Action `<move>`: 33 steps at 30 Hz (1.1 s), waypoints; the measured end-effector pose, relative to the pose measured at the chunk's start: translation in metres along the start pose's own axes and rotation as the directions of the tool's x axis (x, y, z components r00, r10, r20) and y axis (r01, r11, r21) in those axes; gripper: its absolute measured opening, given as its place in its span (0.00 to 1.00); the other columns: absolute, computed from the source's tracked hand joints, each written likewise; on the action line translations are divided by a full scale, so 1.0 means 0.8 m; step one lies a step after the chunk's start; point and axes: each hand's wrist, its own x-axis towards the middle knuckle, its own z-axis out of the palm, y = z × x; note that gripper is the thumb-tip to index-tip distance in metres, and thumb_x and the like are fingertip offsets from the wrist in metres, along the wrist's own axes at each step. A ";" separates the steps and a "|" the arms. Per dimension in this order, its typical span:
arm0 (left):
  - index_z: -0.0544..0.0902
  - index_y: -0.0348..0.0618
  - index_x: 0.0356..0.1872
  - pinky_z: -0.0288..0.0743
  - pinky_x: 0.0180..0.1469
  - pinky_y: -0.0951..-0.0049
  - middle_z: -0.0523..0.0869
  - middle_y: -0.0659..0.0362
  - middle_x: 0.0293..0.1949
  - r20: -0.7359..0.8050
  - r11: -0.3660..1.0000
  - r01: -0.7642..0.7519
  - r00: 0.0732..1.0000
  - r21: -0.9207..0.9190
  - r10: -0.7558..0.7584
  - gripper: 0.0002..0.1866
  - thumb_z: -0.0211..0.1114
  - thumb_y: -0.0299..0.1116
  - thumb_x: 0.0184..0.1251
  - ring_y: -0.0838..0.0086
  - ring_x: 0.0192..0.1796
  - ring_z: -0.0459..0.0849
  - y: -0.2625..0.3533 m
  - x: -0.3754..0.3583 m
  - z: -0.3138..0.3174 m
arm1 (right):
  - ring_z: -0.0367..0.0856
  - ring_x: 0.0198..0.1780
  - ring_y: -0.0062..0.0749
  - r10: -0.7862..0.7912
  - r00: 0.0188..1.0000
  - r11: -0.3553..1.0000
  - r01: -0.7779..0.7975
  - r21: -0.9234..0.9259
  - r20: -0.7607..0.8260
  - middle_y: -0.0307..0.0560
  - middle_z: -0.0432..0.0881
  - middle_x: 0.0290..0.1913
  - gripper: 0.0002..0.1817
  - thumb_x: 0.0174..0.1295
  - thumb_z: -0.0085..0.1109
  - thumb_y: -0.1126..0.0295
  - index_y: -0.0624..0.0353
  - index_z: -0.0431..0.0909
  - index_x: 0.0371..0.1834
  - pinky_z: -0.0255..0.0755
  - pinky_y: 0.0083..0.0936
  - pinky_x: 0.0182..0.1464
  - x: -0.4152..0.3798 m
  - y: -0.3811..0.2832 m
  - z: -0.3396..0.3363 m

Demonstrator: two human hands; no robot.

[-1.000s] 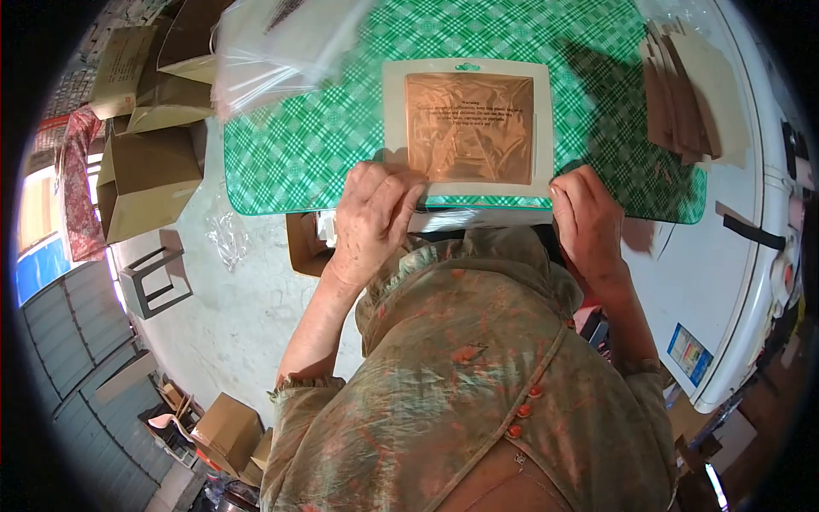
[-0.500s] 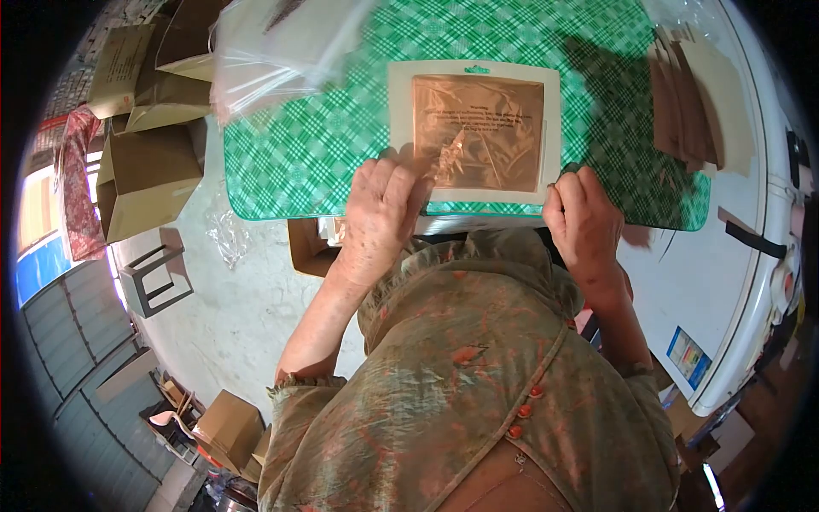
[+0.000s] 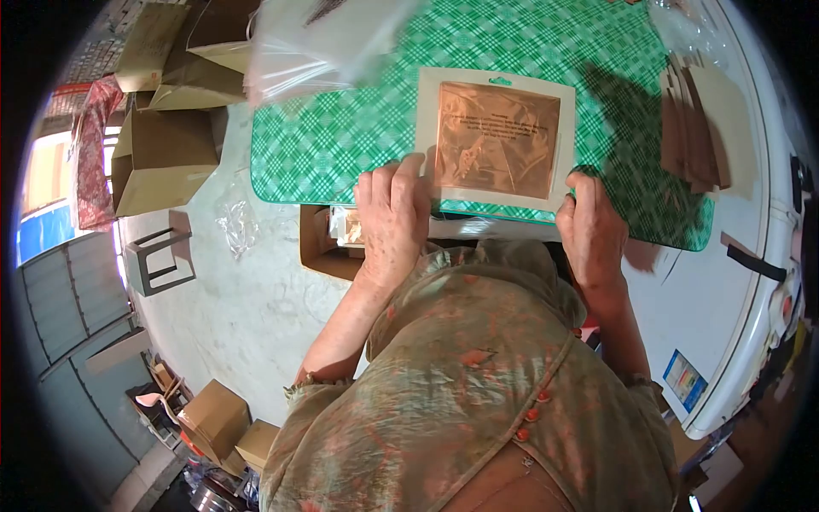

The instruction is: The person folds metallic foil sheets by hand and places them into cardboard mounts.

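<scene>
A flat cream packaging card (image 3: 427,128) lies near the table's front edge, with a hang hole at its top. Its middle shows a shiny copper-coloured panel (image 3: 496,141) with dark warning print under wrinkled clear film. My left hand (image 3: 391,213) is closed at the card's lower left edge, with fingers bent and thumb mostly hidden. At the lower right corner, my right hand (image 3: 592,226) pinches the edge between curled fingers and thumb. Both wrists come from the near side, over the table's front edge.
A green checked cloth (image 3: 333,145) covers the table. Clear plastic bags (image 3: 316,51) lie at upper left, brown and cream cards (image 3: 695,128) at right. Open cartons (image 3: 166,162) stand left; another box (image 3: 320,243) sits below the table edge. A dark frame stool (image 3: 159,256) stands on the floor.
The view has shifted, so the table and card appear slightly farther right. Both hands stay at the card's lower edges; the left fingers look less blurred now.
</scene>
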 end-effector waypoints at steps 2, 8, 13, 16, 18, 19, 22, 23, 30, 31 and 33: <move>0.78 0.43 0.62 0.70 0.50 0.58 0.83 0.53 0.47 0.000 0.998 0.037 0.999 0.060 -0.037 0.25 0.66 0.18 0.62 0.57 0.46 0.78 0.003 0.001 -0.004 | 0.86 0.37 0.48 -0.015 1.000 1.000 0.015 0.005 -0.007 0.45 0.83 0.39 0.14 0.59 0.63 0.77 0.51 0.78 0.48 0.81 0.42 0.35 0.002 0.000 -0.002; 0.82 0.43 0.56 0.71 0.47 0.57 0.82 0.54 0.41 -0.010 0.993 0.093 0.996 0.067 -0.093 0.21 0.67 0.19 0.60 0.57 0.43 0.78 0.007 -0.009 -0.015 | 0.86 0.37 0.47 -0.050 0.999 0.998 0.051 -0.034 0.017 0.47 0.82 0.38 0.13 0.62 0.62 0.76 0.52 0.78 0.49 0.82 0.40 0.35 0.003 0.002 -0.005; 0.81 0.39 0.55 0.74 0.41 0.64 0.82 0.54 0.37 0.022 0.950 0.288 0.957 -0.122 -0.288 0.17 0.66 0.19 0.66 0.65 0.39 0.82 0.037 -0.051 -0.028 | 0.83 0.35 0.43 -0.184 0.983 0.983 0.184 0.016 -0.018 0.46 0.78 0.34 0.14 0.59 0.66 0.74 0.53 0.77 0.48 0.80 0.37 0.34 0.009 0.007 -0.012; 0.77 0.39 0.55 0.77 0.44 0.72 0.85 0.59 0.37 0.201 0.491 0.608 0.732 -0.624 -0.651 0.13 0.66 0.27 0.75 0.76 0.40 0.84 0.038 -0.075 -0.022 | 0.83 0.35 0.38 -0.255 0.967 0.967 0.255 0.013 -0.015 0.43 0.77 0.33 0.14 0.57 0.67 0.74 0.52 0.77 0.46 0.80 0.33 0.35 0.015 0.006 -0.016; 0.78 0.39 0.50 0.78 0.44 0.73 0.86 0.60 0.36 0.387 0.209 0.655 0.641 -0.727 -0.663 0.12 0.68 0.36 0.78 0.77 0.40 0.84 0.031 -0.068 -0.024 | 0.83 0.35 0.38 -0.289 0.957 0.957 0.289 0.016 0.000 0.42 0.77 0.32 0.14 0.57 0.67 0.74 0.53 0.77 0.46 0.80 0.33 0.35 0.018 0.006 -0.014; 0.79 0.38 0.51 0.79 0.44 0.73 0.88 0.58 0.37 0.504 0.078 0.688 0.600 -0.722 -0.621 0.13 0.69 0.36 0.77 0.75 0.39 0.86 0.030 -0.063 -0.023 | 0.83 0.35 0.38 -0.306 0.952 0.952 0.306 0.021 0.008 0.42 0.77 0.32 0.14 0.57 0.67 0.74 0.53 0.76 0.45 0.80 0.33 0.35 0.019 0.006 -0.012; 0.82 0.36 0.55 0.83 0.41 0.70 0.91 0.50 0.42 0.741 -0.231 0.742 0.483 -0.629 -0.467 0.17 0.71 0.37 0.76 0.67 0.40 0.91 0.027 -0.060 -0.016 | 0.83 0.35 0.38 -0.334 0.943 0.942 0.333 0.041 0.008 0.42 0.77 0.32 0.14 0.58 0.67 0.74 0.54 0.77 0.46 0.80 0.33 0.34 0.022 0.007 -0.012; 0.82 0.36 0.55 0.83 0.41 0.70 0.91 0.50 0.43 0.749 -0.277 0.725 0.475 -0.631 -0.463 0.16 0.70 0.37 0.76 0.67 0.40 0.91 0.028 -0.060 -0.012 | 0.83 0.35 0.38 -0.342 0.940 0.939 0.341 0.051 0.007 0.42 0.77 0.32 0.15 0.57 0.67 0.75 0.54 0.77 0.47 0.79 0.34 0.34 0.021 0.007 -0.013; 0.83 0.42 0.49 0.89 0.45 0.65 0.91 0.47 0.44 0.817 -0.568 0.587 0.431 -0.576 -0.383 0.09 0.65 0.36 0.80 0.61 0.43 0.93 0.024 -0.080 -0.011 | 0.79 0.19 0.35 -0.293 0.955 0.815 0.272 0.511 -0.041 0.43 0.78 0.18 0.12 0.58 0.76 0.73 0.58 0.80 0.39 0.71 0.32 0.24 -0.033 -0.020 -0.027; 0.83 0.42 0.49 0.89 0.45 0.66 0.91 0.46 0.44 0.827 -0.572 0.598 0.430 -0.561 -0.362 0.09 0.65 0.36 0.80 0.61 0.44 0.93 0.021 -0.085 -0.010 | 0.80 0.20 0.34 -0.240 0.962 0.817 0.129 0.563 0.127 0.43 0.79 0.19 0.12 0.59 0.76 0.70 0.58 0.81 0.39 0.71 0.31 0.24 -0.043 -0.025 -0.024; 0.83 0.41 0.48 0.89 0.47 0.66 0.91 0.45 0.46 0.845 -0.580 0.617 0.431 -0.531 -0.315 0.10 0.65 0.37 0.80 0.61 0.44 0.93 0.018 -0.092 -0.008 | 0.82 0.22 0.31 -0.146 0.878 0.795 -0.170 0.582 0.455 0.43 0.80 0.20 0.14 0.61 0.76 0.63 0.57 0.82 0.40 0.70 0.28 0.24 -0.055 -0.033 -0.020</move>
